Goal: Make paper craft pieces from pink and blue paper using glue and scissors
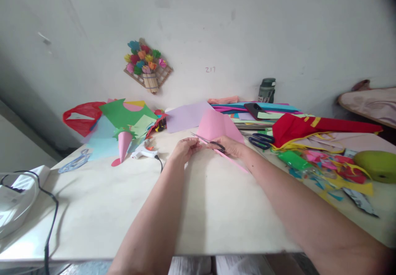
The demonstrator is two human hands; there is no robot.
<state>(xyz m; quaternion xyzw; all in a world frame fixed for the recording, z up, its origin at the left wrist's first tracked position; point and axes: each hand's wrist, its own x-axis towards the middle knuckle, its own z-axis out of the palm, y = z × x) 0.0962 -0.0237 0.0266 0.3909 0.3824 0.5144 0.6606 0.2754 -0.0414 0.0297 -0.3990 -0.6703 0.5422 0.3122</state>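
Through the head camera I saw a plain grey-white wall (235, 31), faintly smudged, with small handwritten digits (210, 69) near its middle. Left of them hung a brown lattice decoration (148, 71) of multicoloured flowers. A pale grey, flat-sided surface (23, 132) stood at my far left. Light glared off the near left corner of the cream, smooth tabletop (123, 217).

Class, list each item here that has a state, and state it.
Pink paper, narrow strip partly cut
Black-handled scissors, in right hand
Left hand, pinching paper
Glue gun, lying down, corded
Blue-handled scissors, lying on table
Water bottle, upright, capped
Flower decoration, wall-hung
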